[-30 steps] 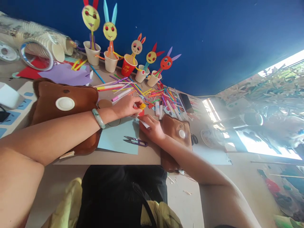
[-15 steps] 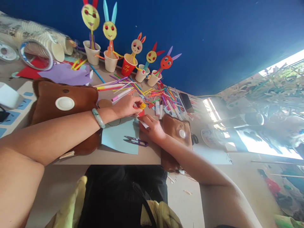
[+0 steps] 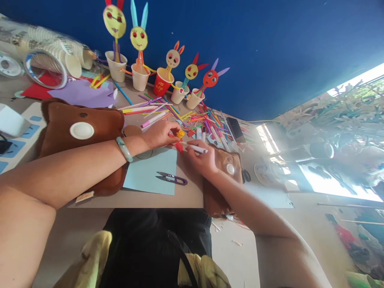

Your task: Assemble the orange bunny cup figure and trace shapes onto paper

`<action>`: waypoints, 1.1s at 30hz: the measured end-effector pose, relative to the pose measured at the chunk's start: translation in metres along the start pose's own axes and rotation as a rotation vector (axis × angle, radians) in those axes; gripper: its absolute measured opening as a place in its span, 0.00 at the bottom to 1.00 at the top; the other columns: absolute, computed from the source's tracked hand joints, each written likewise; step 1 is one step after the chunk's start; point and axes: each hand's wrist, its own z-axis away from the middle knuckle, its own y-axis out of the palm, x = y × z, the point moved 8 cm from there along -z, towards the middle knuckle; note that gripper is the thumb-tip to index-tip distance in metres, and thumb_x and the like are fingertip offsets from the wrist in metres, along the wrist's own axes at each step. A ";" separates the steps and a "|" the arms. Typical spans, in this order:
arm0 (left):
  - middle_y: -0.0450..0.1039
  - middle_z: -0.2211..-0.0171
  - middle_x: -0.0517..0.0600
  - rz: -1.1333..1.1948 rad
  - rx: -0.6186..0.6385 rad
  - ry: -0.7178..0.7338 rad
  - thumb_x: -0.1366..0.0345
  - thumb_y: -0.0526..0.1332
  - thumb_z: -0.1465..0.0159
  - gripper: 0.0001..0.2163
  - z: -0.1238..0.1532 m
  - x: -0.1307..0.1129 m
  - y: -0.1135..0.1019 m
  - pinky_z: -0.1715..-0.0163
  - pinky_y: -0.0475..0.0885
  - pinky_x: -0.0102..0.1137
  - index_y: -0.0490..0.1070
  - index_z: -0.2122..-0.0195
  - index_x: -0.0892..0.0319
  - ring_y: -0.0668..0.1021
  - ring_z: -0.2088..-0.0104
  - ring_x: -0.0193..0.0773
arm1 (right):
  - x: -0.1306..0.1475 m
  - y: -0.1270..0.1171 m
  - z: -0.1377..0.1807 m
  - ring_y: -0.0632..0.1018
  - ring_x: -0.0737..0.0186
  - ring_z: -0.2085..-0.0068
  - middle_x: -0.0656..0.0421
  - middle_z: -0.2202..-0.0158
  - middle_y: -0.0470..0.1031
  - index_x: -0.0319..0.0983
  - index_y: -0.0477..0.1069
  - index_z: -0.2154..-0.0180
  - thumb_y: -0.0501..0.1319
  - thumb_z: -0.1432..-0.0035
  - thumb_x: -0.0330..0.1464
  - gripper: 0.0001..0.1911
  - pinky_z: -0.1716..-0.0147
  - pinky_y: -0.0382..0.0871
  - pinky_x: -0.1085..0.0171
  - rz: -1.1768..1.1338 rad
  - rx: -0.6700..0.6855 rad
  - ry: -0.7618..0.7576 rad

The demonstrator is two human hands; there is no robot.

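Note:
My left hand [image 3: 162, 134], with a jade-coloured bangle on its wrist, has its fingertips closed around a small yellow cap-like piece [image 3: 180, 134]. My right hand [image 3: 204, 160] grips a slim white marker [image 3: 196, 149], its tip pointing left toward the left hand. Between the hands lies a bit of red paper [image 3: 179, 146], partly covered. A light blue paper sheet [image 3: 147, 178] lies below the left forearm, a drawn circle showing near its top edge. Small dark thread snips [image 3: 172, 178] rest across the sheet's right side.
Brown cushions lie left [image 3: 60, 124] and right [image 3: 223, 160] of the work area. Scattered coloured sticks [image 3: 207, 118] and markers cover the back. Paper cups [image 3: 140, 78] with rabbit-faced figures line the blue wall. A phone [image 3: 235, 129] lies at the right.
My right hand has shifted slightly right, and the white marker in it is raised and more fully visible. The blue sheet has turned slightly. My left hand has barely moved.

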 end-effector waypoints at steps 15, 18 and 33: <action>0.80 0.74 0.46 -0.041 0.001 0.024 0.64 0.65 0.42 0.09 0.001 -0.002 -0.001 0.68 0.70 0.28 0.78 0.62 0.60 0.79 0.72 0.35 | -0.027 0.036 -0.110 0.65 0.72 0.86 0.66 0.85 0.67 0.39 0.67 0.76 0.62 0.45 0.29 0.08 0.85 0.61 0.71 -0.379 0.289 0.362; 0.79 0.74 0.46 -0.092 -0.018 0.043 0.63 0.64 0.42 0.10 0.001 -0.002 -0.002 0.70 0.68 0.28 0.79 0.62 0.60 0.77 0.73 0.35 | -0.023 0.052 -0.123 0.62 0.73 0.86 0.67 0.86 0.63 0.39 0.65 0.77 0.61 0.43 0.29 0.11 0.86 0.60 0.72 -0.372 0.432 0.337; 0.82 0.68 0.49 -0.250 -0.055 -0.016 0.65 0.65 0.44 0.11 -0.001 -0.003 -0.003 0.68 0.69 0.31 0.82 0.61 0.56 0.80 0.67 0.40 | 0.009 0.098 -0.123 0.64 0.72 0.78 0.64 0.81 0.65 0.38 0.66 0.77 0.65 0.43 0.37 0.15 0.82 0.59 0.72 -0.190 1.000 0.079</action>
